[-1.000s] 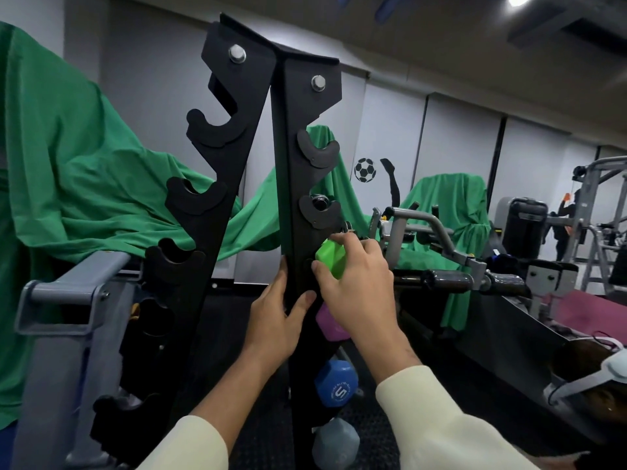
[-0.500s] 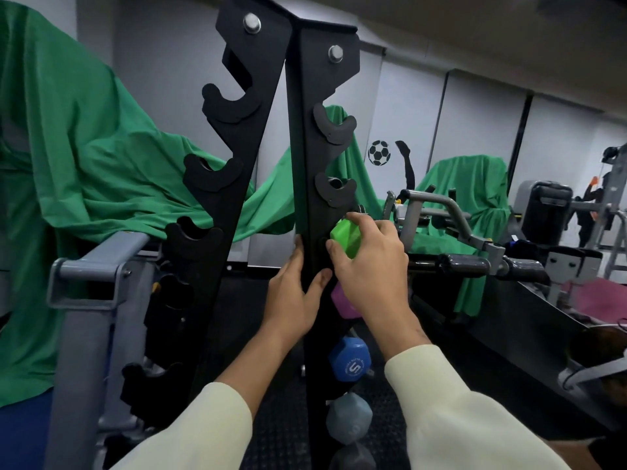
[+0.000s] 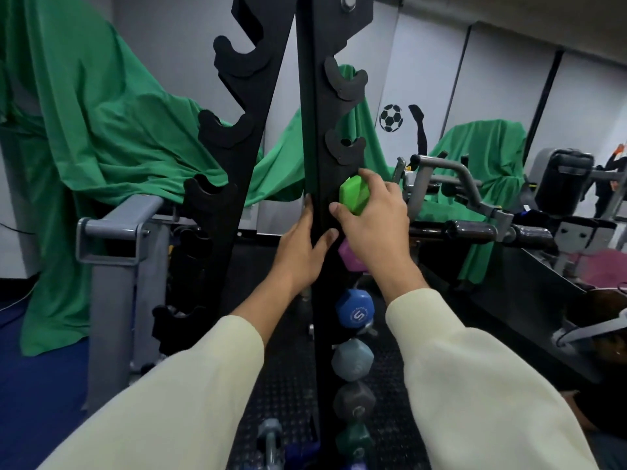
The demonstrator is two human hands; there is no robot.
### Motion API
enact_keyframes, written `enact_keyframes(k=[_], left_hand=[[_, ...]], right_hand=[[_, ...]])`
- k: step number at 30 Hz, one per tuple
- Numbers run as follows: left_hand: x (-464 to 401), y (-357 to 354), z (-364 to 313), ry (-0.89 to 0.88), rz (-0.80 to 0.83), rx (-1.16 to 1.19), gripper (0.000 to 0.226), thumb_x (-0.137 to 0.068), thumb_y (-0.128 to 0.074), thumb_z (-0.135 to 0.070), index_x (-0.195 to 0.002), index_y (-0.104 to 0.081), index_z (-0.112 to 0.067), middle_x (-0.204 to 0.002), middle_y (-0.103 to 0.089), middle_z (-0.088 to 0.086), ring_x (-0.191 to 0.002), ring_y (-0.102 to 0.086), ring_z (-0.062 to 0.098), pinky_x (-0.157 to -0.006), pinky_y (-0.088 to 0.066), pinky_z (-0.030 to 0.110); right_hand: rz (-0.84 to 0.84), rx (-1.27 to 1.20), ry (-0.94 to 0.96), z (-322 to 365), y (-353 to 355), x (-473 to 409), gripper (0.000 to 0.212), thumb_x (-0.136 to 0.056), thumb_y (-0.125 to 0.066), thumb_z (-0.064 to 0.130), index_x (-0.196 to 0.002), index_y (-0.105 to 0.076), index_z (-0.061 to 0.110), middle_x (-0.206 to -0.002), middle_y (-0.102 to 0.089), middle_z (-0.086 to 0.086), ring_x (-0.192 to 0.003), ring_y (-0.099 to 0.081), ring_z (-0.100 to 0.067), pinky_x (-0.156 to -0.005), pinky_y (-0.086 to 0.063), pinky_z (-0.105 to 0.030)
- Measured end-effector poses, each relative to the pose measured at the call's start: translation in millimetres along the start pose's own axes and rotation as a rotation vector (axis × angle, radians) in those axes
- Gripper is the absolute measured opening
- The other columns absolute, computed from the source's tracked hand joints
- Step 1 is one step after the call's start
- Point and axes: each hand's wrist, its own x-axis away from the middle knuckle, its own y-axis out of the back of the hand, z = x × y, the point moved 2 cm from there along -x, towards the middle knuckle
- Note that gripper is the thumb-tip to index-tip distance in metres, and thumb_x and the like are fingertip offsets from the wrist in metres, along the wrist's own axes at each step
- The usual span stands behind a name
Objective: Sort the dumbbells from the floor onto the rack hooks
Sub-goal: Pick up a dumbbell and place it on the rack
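Head view: your right hand [image 3: 375, 222] grips the bright green dumbbell [image 3: 353, 194], fingers and thumb curled round its end, at the black rack [image 3: 314, 137] upright just below an empty hook [image 3: 346, 151]. Your left hand [image 3: 300, 247] lies flat against the upright — fingers straight and together, thumb spread. Pink [image 3: 349, 257], blue [image 3: 354, 312] and grey [image 3: 353, 359] dumbbells hang below.

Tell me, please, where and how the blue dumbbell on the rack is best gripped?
Grip the blue dumbbell by its hexagonal head, from the right: the head sticks out past the rack upright, and its flat faces suit a thumb-and-fingers grip. Its handle is hidden behind the upright.
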Motion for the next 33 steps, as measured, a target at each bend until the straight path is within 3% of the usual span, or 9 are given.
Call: enact_keyframes(k=[3, 5, 7, 9, 11, 16, 23, 27, 33], left_hand=[[18, 6, 1, 0.002, 0.022, -0.025, 0.074, -0.104, -0.06, -0.041, -0.166, -0.019, -0.037, -0.147, -0.06, -0.001, -0.134, -0.057, 0.016, -0.096, -0.039, 0.014], [33, 9, 4, 0.009, 0.026, -0.025, 0.072, -0.104, -0.062, -0.036, -0.164, -0.025, -0.033, -0.143, -0.058, -0.006, -0.132, -0.055, 0.009, -0.092, -0.035, 0.007], [43, 13, 11, 0.015, 0.018, -0.048, 0.071, -0.102, -0.065, -0.037, -0.163, -0.03, -0.03, -0.145, -0.059, -0.003, -0.134, -0.054, 0.011, -0.099, -0.039, 0.011], [54, 18, 23, 0.03, 0.014, -0.075, 0.07, -0.1, -0.067, -0.04, -0.161, -0.036, -0.028, -0.151, -0.057, 0.004, -0.138, -0.055, 0.019, -0.111, -0.045, 0.028], [68, 22, 33, 0.054, 0.019, -0.08, 0.067, -0.099, -0.069, -0.04, -0.158, -0.042, -0.027, -0.151, -0.057, 0.005, -0.134, -0.059, 0.021, -0.11, -0.051, 0.039], [122, 34, 55, 0.125, 0.01, -0.139, 0.047, -0.099, -0.069, -0.036, -0.144, -0.06, -0.025, -0.118, -0.069, -0.004, -0.094, -0.069, 0.008, -0.08, -0.052, 0.014], [202, 20, 123, 0.309, 0.13, -0.235, 0.041, -0.101, -0.064, -0.043, -0.137, -0.065, -0.022, -0.097, -0.071, -0.011, -0.084, -0.065, 0.002, -0.077, -0.052, 0.024], [239, 6, 162, 0.431, 0.161, -0.274, 0.039, -0.099, -0.066, -0.044, -0.132, -0.067, -0.023, -0.095, -0.071, -0.012, -0.089, -0.068, 0.009, -0.086, -0.056, 0.03], [294, -9, 215, 0.628, 0.242, -0.297, 0.036, -0.099, -0.066, -0.042, -0.129, -0.069, -0.02, -0.093, -0.069, -0.011, -0.094, -0.065, 0.01, -0.083, -0.044, 0.022]], right_hand=[[0.06, -0.008, 0.012, -2, -6, 21, 0.089, -0.093, -0.076, 0.036, -0.166, -0.025, 0.032, -0.168, -0.03, -0.009, -0.15, -0.037, -0.029, -0.12, -0.033, -0.042], [0.012, -0.064, 0.024, -6, -7, 35, 0.082, -0.093, -0.074, 0.037, -0.164, -0.034, 0.029, -0.168, -0.03, -0.01, -0.152, -0.034, -0.029, -0.123, -0.031, -0.04], [-0.048, -0.118, 0.054, -9, -7, 48, 0.068, -0.092, -0.074, 0.035, -0.154, -0.049, 0.022, -0.158, -0.043, -0.007, -0.144, -0.043, -0.025, -0.121, -0.037, -0.04], [-0.076, -0.152, 0.104, -11, -9, 62, 0.056, -0.092, -0.074, 0.032, -0.144, -0.058, 0.019, -0.142, -0.052, -0.001, -0.131, -0.053, -0.017, -0.113, -0.045, -0.036], [-0.085, -0.18, 0.145, -14, -12, 78, 0.048, -0.092, -0.075, 0.029, -0.137, -0.063, 0.018, -0.13, -0.057, 0.001, -0.115, -0.058, -0.013, -0.104, -0.05, -0.032], [-0.045, -0.264, 0.165, -29, -26, 134, 0.028, -0.095, -0.073, 0.026, -0.122, -0.07, 0.017, -0.111, -0.063, 0.005, -0.086, -0.063, -0.01, -0.077, -0.055, -0.026], [0.141, -0.333, 0.018, -82, -68, 228, 0.016, -0.099, -0.07, 0.028, -0.111, -0.071, 0.019, -0.096, -0.067, 0.004, -0.081, -0.064, -0.01, -0.073, -0.056, -0.032], [0.239, -0.34, -0.111, -113, -93, 274, 0.011, -0.098, -0.071, 0.024, -0.107, -0.073, 0.018, -0.091, -0.067, 0.005, -0.081, -0.066, -0.008, -0.072, -0.055, -0.027], [0.375, -0.317, -0.303, -159, -129, 328, 0.008, -0.096, -0.07, 0.027, -0.102, -0.073, 0.022, -0.088, -0.07, 0.003, -0.078, -0.067, -0.009, -0.073, -0.057, -0.035]])
